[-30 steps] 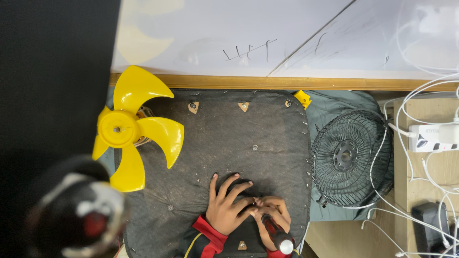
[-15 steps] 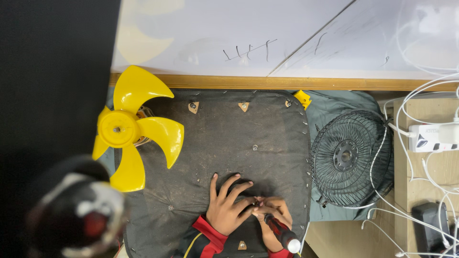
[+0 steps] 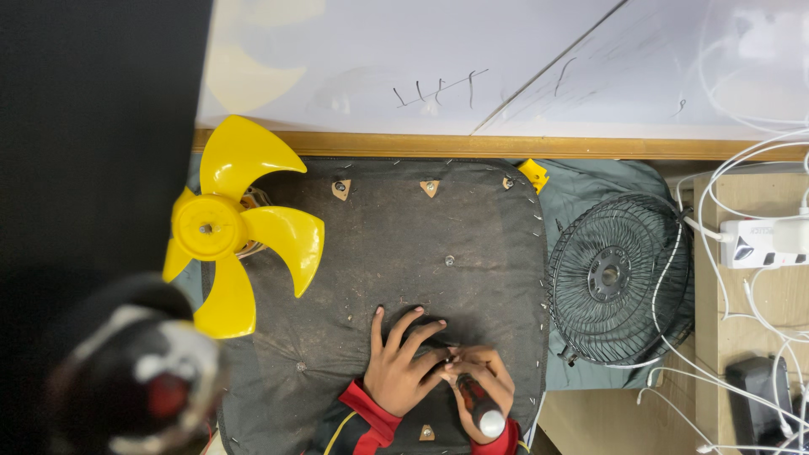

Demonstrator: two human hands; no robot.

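A person is working over a dark upholstered seat panel [image 3: 396,278] that is lying underside-up on the work surface, its stapled edge and small triangular brackets exposed. The left hand [image 3: 403,364] is lying flat with its fingers spread on the fabric near the panel's lower edge, apparently pressing it down so it is not shifting. The right hand [image 3: 482,389] is curling closed around a screwdriver [image 3: 476,404] with a dark handle and pale butt, its tip meeting the panel just beside the left fingertips; the tip itself is hidden between the 2 hands.

A yellow fan blade [image 3: 232,236] with 4 visible lobes is resting over the panel's left edge, and a black wire fan guard [image 3: 615,278] is sitting just off the right edge on grey cloth, both apparently being kept out of the way but within reach. A white power strip [image 3: 763,243] with trailing white cables is lying on the wooden shelf at the far right. A blurred dark object is filling the lower left foreground.

Compared with 0.5 s ago, the screwdriver handle is standing more upright and closer to the left hand, while the left hand and the panel are keeping their places.
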